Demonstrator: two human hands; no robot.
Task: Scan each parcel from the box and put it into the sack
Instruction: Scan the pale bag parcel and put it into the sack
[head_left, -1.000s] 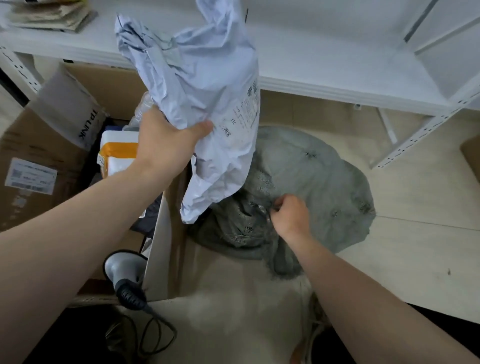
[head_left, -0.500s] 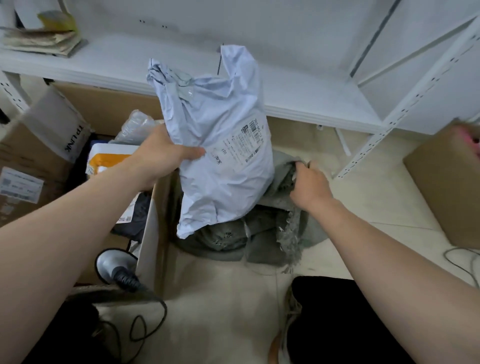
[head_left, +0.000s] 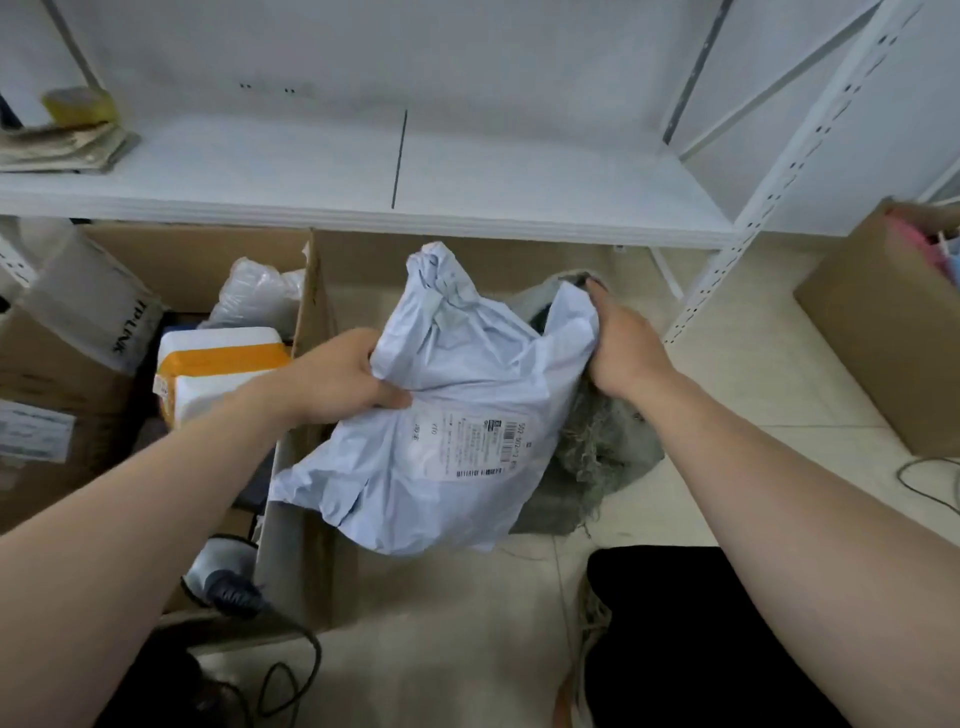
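Parcel (head_left: 441, 415) lowered over sack (head_left: 602, 457), hands (head_left: 337, 379) (head_left: 626, 353) gripping — outstretched

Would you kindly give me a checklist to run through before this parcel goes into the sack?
1. Left hand grips the parcel: ok.
2. Right hand holds the sack by its rim: ok.
3. Sack mouth open wide enough: cannot tell, the parcel covers it.
4. Parcel scanned: cannot tell; the scanner lies unheld.
5. Parcel clear of the wall of the box: not ok, its lower corner overlaps it.
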